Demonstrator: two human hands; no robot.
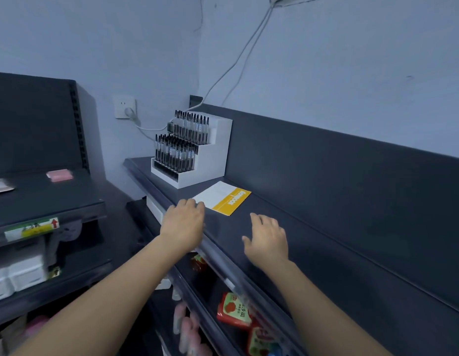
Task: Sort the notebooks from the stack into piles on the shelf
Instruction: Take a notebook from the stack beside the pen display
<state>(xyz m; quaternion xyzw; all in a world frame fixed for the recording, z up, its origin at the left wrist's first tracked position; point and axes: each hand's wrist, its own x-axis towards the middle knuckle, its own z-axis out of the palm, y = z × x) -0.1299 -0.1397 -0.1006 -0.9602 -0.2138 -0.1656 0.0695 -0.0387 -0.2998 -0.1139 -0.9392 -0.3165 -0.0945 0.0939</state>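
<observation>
A white notebook with a yellow band point(223, 199) lies flat on the dark top shelf point(313, 247), just right of the pen display. My left hand point(183, 222) hovers over the shelf's front edge, its fingertips close to the notebook's near left corner; whether they touch it is unclear. My right hand point(268, 238) floats above the bare shelf to the right of the notebook, fingers relaxed and spread, holding nothing. No stack of notebooks is in sight.
A white stepped display of black pens point(190, 150) stands at the shelf's left end. Lower shelves hold red packets point(233, 310). A second dark shelf unit point(43, 196) at the left carries a pink item point(59, 175). Cables hang down the wall.
</observation>
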